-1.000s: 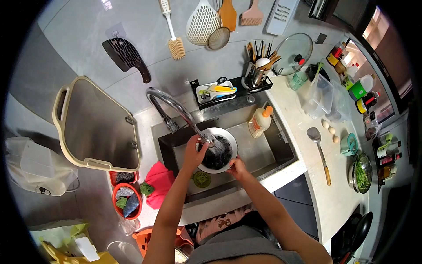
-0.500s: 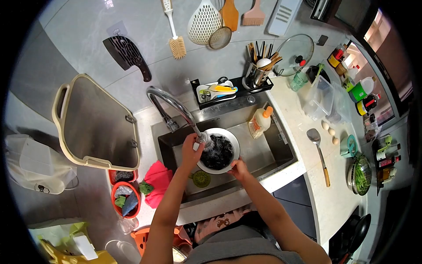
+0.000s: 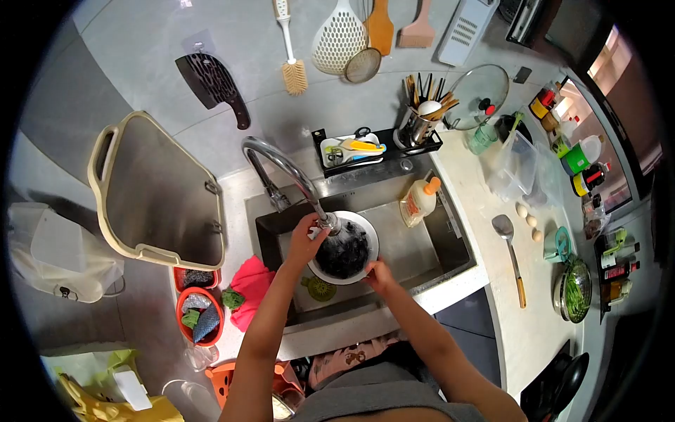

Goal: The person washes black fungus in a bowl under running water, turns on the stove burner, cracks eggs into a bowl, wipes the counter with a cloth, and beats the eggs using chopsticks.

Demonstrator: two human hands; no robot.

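Note:
A white bowl [image 3: 374, 238] of water with dark, blackish pieces in it is held over the sink [image 3: 422, 246], under the faucet. My right hand [image 3: 380, 276] grips its near right rim, thumb on the edge. At the bowl's upper left, my left hand [image 3: 307, 235] has its fingers around the faucet head [image 3: 329, 224]. Water runs from the head into the bowl and stirs the surface. What the dark pieces are, I cannot make out for sure. A green round strainer [image 3: 321, 289] lies in the sink, just below the bowl.
A soap bottle [image 3: 420, 202] stands in the sink's far right corner. A pink cloth [image 3: 249, 292] lies left of the sink. On the right counter are a spatula [image 3: 511, 257], several eggs [image 3: 532, 221] and a pan of green vegetables [image 3: 576, 292]. A cleaver [image 3: 211, 84] hangs on the wall.
The bowl has moved a little left and toward me under the faucet, with my right hand on it. The head view has shifted slightly. My left hand stays at the faucet head.

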